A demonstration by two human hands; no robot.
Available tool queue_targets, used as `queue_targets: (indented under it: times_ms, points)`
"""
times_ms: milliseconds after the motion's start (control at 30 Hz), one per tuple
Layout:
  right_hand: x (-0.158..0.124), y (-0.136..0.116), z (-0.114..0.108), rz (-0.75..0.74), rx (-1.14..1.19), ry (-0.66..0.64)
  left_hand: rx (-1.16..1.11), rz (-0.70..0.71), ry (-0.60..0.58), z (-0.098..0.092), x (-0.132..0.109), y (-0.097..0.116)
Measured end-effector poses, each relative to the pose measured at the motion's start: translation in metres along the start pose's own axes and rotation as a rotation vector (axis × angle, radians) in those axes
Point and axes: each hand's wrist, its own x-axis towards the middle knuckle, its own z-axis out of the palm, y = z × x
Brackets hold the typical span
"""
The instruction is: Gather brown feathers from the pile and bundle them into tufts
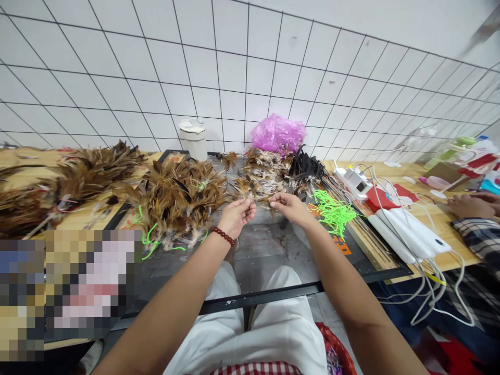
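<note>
Above the near part of the dark glass-like board (258, 260), my left hand (237, 216), with a beaded bracelet (223, 236) at its wrist, pinches what looks like a small pale feather. A short gap to its right, my right hand (291, 208) has thumb and forefinger pressed together on a thin brown feather tip; the fine ends blend into the pile behind. Just beyond both hands lie bundled pale-based feathers (261, 172), with black feathers (307, 169) beside them. Left of my left hand spreads a large heap of brown feathers (183, 195) with green ties.
Green cords (334, 211) lie to the right, near a white power strip (410, 234) with trailing cables. A lidded white cup (194, 139) and a purple plastic bag (278, 134) stand at the back. More brown feathers (97, 172) cover the left. Another person's hand (471, 204) rests far right.
</note>
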Motion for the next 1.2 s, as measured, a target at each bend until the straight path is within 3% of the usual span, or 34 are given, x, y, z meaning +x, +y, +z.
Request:
queue_targets:
  times_ms: [133,200,533,700,800,1000,1100,1200]
  points:
    - [-0.001,0.003,0.001,-0.021,-0.200,0.176,-0.071,0.033,0.055,0.001,0.001,0.000]
    - [-0.001,0.003,0.000,-0.046,-0.269,0.195,-0.086,0.045,0.070,0.001,0.001,-0.001]
    - [-0.006,-0.003,0.028,-0.098,-0.436,-0.039,-0.076,0.079,0.088,0.004,0.000,-0.004]
    - [-0.003,-0.005,0.021,-0.192,-0.224,0.001,-0.037,0.067,0.053,0.002,0.001,-0.004]
    - [-0.003,-0.011,0.019,-0.129,-0.043,0.033,0.060,0.010,-0.023,0.001,0.000,-0.003]
    - [-0.008,-0.021,0.024,0.137,0.568,-0.297,0.229,-0.186,-0.292,0.002,-0.007,-0.005]
    - [-0.008,-0.022,0.022,0.211,0.681,-0.222,0.242,-0.239,-0.349,0.003,-0.010,-0.005]
    - [-0.007,-0.021,0.020,0.204,0.653,-0.158,0.246,-0.222,-0.344,0.004,-0.010,-0.006]
